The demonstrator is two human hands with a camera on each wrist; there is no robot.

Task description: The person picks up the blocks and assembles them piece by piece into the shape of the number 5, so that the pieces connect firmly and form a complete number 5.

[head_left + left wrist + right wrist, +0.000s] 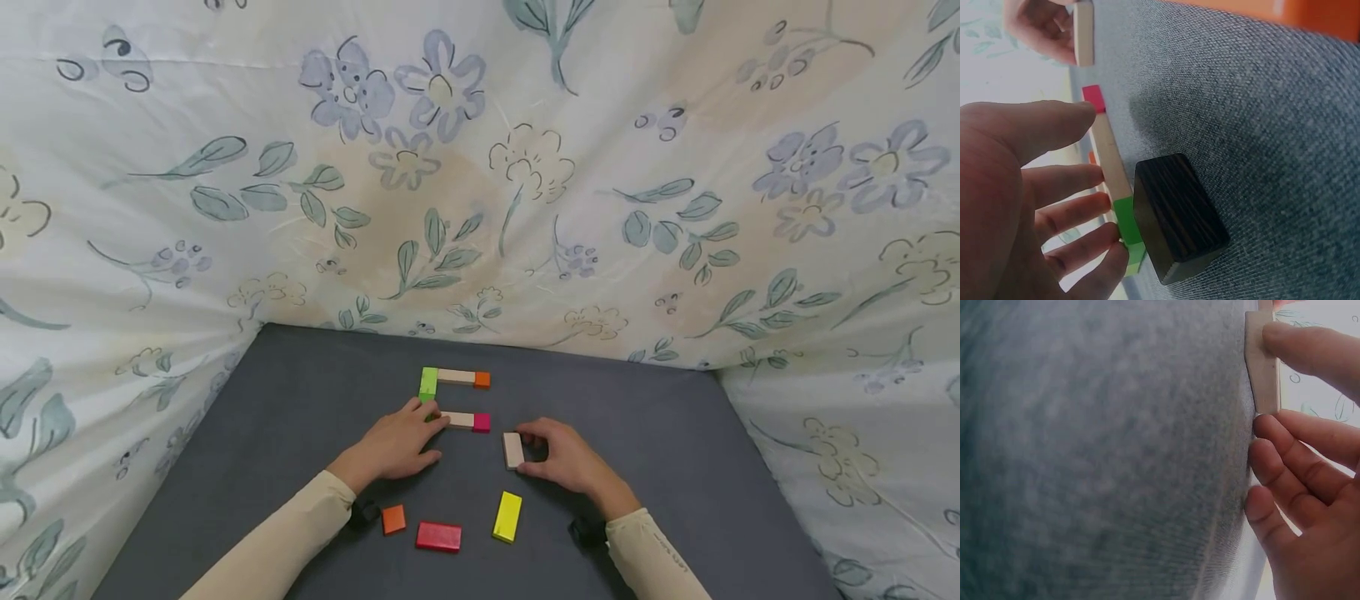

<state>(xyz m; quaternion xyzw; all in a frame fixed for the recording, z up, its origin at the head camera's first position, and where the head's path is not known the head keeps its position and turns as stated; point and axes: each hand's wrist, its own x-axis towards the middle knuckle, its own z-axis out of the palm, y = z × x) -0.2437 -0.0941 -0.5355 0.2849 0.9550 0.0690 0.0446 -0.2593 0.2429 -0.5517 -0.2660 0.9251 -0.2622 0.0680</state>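
My right hand (566,458) pinches a pale wooden block (513,451) between thumb and fingers; the block (1263,369) also shows in the right wrist view. My left hand (393,442) rests with fingers extended at the near-left corner of a laid-out block shape. That shape has light green blocks (428,382) on its left side. Its far arm is a pale block (456,377) ending in an orange cube (482,380); its near arm is a pale block (459,420) ending in a pink cube (482,422). A dark wood-grained block (1179,212) lies under my left hand, hidden in the head view.
Toward me on the dark grey cloth (600,392) lie an orange block (393,519), a red block (438,537) and a yellow block (507,517). A floral curtain (480,208) hangs behind the far edge and along both sides.
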